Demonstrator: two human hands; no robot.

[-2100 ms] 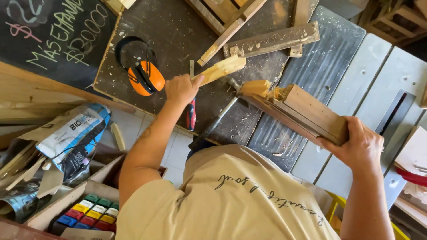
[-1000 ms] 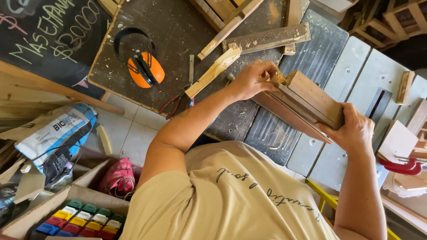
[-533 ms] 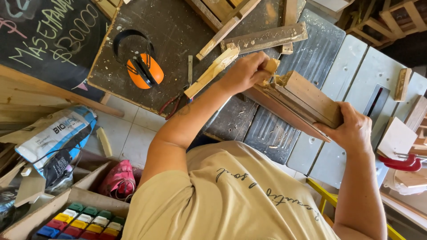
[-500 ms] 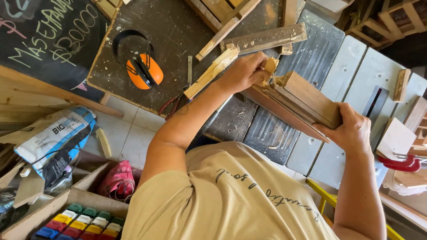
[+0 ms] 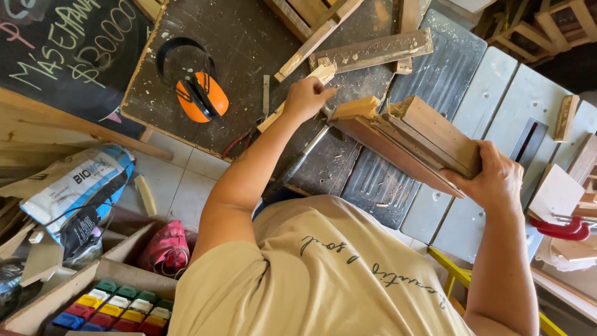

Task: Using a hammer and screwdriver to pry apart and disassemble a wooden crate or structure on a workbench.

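My right hand (image 5: 492, 178) grips the near end of a stack of wooden boards (image 5: 429, 135) and holds it tilted over the grey ribbed table (image 5: 385, 186). A small light wood block (image 5: 356, 107) sits at the stack's far end. My left hand (image 5: 308, 97) is closed just left of that block, at the top end of a metal-shafted tool (image 5: 303, 157) whose dark handle runs back under my forearm. A pale wood strip (image 5: 320, 73) lies right behind the left hand.
Orange ear defenders (image 5: 199, 93) lie on the dark dusty board (image 5: 236, 37) with wood offcuts (image 5: 373, 51). A red clamp (image 5: 563, 229) is at the right. Below left are a printed bag (image 5: 78, 186) and a box of coloured blocks (image 5: 118, 305).
My left hand has drawn back from the end of the board stack to just left of it, and the metal-shafted tool now shows under it. The right hand still holds the boards.
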